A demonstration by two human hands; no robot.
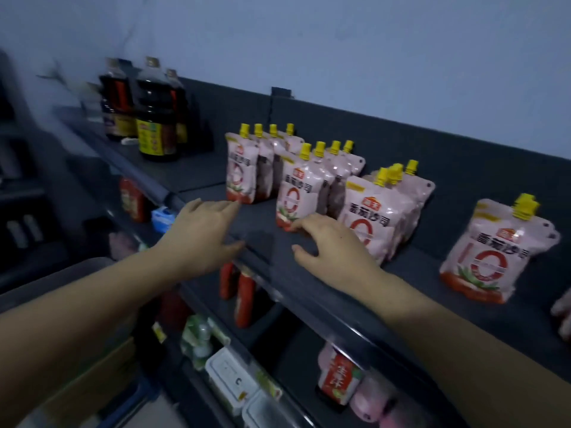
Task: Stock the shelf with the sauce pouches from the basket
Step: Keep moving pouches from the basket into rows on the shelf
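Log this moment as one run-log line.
left hand: open, empty | right hand: open, touching second-row pouch | shelf: four pouch rows upright

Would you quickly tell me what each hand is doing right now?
Left hand: open, empty, over the shelf.
Right hand: open, fingertips touching a pouch, holding nothing.

Both hands reach over the shelf, the right hand seemingly touching a sauce pouch, the left hand empty.

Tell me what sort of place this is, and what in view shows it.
Probably a small grocery shop or its stockroom. Identical sauce pouches stand in rows on a dark tiered shelf, dark sauce bottles are grouped further along, and more packaged goods fill the shelf below.
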